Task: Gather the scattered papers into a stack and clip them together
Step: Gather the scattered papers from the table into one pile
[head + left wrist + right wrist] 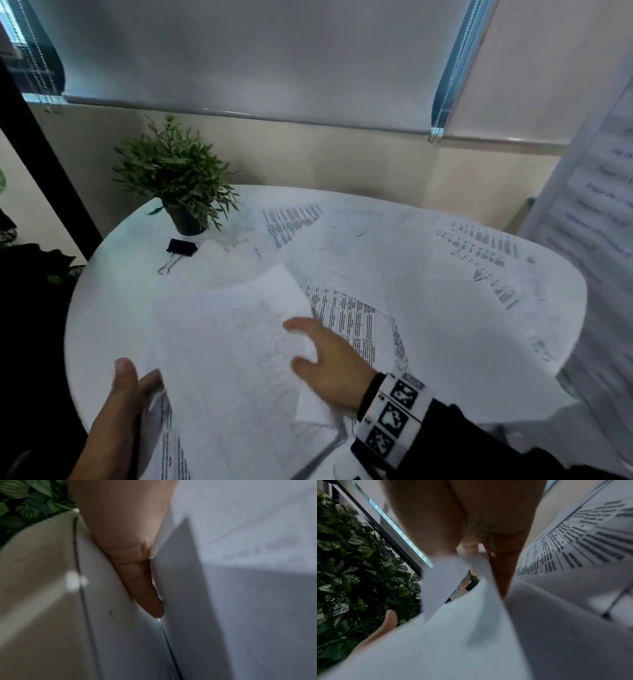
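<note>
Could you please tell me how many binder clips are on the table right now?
1. The binder clip lies on the table just in front of the potted plant; others could be hidden under papers.

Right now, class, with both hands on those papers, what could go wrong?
1. The loose white sheets the right hand and left hand hold look uneven, so some may slip out.
2. Printed sheets overhang the round white table at its far right edge and may slide off.
</note>
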A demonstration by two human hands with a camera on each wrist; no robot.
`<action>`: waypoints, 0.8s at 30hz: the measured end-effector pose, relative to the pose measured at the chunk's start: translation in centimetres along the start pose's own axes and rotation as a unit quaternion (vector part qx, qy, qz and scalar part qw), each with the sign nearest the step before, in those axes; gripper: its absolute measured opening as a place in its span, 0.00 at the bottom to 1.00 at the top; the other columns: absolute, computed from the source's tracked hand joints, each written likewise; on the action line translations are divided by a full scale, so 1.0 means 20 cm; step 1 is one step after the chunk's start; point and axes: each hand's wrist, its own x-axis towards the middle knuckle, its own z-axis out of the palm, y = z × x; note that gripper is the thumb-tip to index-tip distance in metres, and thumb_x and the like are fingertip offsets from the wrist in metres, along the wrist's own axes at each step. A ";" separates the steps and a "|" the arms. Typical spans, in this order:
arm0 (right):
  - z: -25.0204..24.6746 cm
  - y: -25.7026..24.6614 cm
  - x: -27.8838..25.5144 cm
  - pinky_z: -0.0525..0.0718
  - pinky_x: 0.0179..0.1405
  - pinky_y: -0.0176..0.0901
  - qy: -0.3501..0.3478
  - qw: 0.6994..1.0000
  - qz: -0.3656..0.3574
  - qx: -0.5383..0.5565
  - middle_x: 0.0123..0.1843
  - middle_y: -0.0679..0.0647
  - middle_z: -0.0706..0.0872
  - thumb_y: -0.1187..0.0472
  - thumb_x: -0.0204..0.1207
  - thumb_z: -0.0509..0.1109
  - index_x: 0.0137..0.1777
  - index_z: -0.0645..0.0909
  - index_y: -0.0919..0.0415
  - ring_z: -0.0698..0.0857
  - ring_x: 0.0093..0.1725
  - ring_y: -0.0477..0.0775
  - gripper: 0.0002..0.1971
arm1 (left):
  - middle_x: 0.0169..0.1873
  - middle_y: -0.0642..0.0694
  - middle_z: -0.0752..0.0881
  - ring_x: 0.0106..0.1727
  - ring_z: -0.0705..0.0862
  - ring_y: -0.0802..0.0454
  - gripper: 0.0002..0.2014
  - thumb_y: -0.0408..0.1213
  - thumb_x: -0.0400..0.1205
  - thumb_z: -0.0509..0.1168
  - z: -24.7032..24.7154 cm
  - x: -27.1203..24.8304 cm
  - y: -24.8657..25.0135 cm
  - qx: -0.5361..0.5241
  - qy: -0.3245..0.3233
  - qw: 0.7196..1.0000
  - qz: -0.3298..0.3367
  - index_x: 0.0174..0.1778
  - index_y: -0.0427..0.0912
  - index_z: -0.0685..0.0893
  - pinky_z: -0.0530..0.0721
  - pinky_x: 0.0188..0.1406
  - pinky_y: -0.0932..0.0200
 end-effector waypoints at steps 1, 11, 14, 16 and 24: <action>0.00 0.00 -0.01 0.68 0.75 0.42 -0.041 0.999 0.004 -0.011 0.78 0.48 0.71 0.54 0.79 0.66 0.77 0.65 0.43 0.72 0.74 0.50 0.27 | 0.38 0.42 0.92 0.32 0.91 0.51 0.24 0.55 0.73 0.59 0.00 0.00 0.00 0.014 -0.003 1.000 -0.006 0.34 0.39 0.92 0.88 0.39 0.53; -0.50 0.23 0.17 0.75 0.67 0.60 0.062 0.891 0.253 -0.372 0.76 0.62 0.66 0.35 0.75 0.59 0.82 0.48 0.50 0.71 0.72 0.65 0.40 | 0.52 0.39 0.85 0.43 0.85 0.55 0.20 0.21 0.81 0.61 -0.04 0.04 -0.02 0.151 0.043 0.987 0.045 0.69 0.37 0.75 0.85 0.28 0.72; -0.54 0.35 0.16 0.82 0.56 0.49 0.029 0.884 0.297 -0.360 0.67 0.62 0.74 0.41 0.72 0.65 0.82 0.47 0.55 0.79 0.61 0.63 0.44 | 0.53 0.39 0.79 0.44 0.80 0.46 0.34 0.16 0.76 0.65 -0.09 0.09 -0.06 0.138 0.062 0.986 0.069 0.72 0.49 0.64 0.81 0.38 0.59; -0.55 0.38 0.17 0.83 0.51 0.46 0.039 0.894 0.299 -0.333 0.63 0.62 0.76 0.47 0.72 0.67 0.82 0.46 0.56 0.81 0.59 0.62 0.44 | 0.54 0.38 0.77 0.43 0.79 0.43 0.43 0.19 0.65 0.71 -0.11 0.13 -0.10 0.135 0.101 0.981 0.094 0.68 0.56 0.58 0.77 0.43 0.63; -0.63 0.21 0.06 0.81 0.42 0.47 0.148 0.912 0.232 -0.306 0.41 0.55 0.79 0.64 0.74 0.64 0.70 0.59 0.55 0.81 0.40 0.58 0.26 | 0.35 0.47 0.86 0.35 0.79 0.52 0.20 0.25 0.83 0.61 -0.16 0.15 -0.15 0.229 0.082 0.953 0.182 0.40 0.57 0.85 0.76 0.30 0.71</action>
